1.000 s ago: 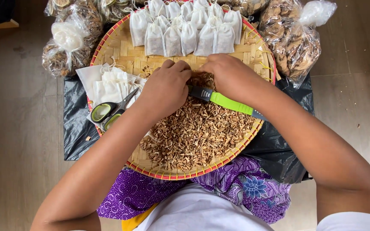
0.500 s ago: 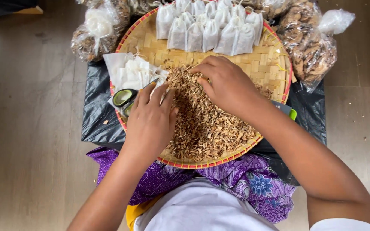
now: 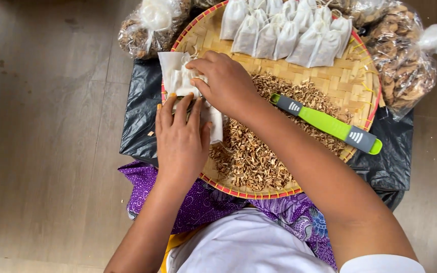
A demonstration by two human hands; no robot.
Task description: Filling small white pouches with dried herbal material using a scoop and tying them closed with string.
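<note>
In the head view, both hands work at the left rim of a round woven tray (image 3: 352, 81) that sits over a black plastic sheet (image 3: 140, 119) on the floor. The right hand (image 3: 223, 83) reaches across the tray with its fingers curled down onto a small pile of empty white pouches (image 3: 175, 76) lying on the tray's left edge; its grip is closed, thumb and fingertips pinching the cloth of the topmost pouch. The left hand (image 3: 180, 141) lies flat, palm down, just below that pile, its fingers stretched out and pressing on the lower part of the same white cloth, which shows beside its thumb; its grip is open, resting rather than clasping. The pouches thus lie between the two hands, under the right fingertips and ahead of the left fingertips. Just right of the hands, a heap of dried brown chips (image 3: 259, 151) covers the middle and lower part of the tray, partly hidden by the right forearm. A green and grey measuring spoon (image 3: 327, 124) lies slantwise on the chips, apart from both hands. Rows of filled white pouches (image 3: 284, 33) stand along the tray's far edge. Clear bags of dried pieces (image 3: 405, 65) lie beside the tray at right and upper left.
</note>
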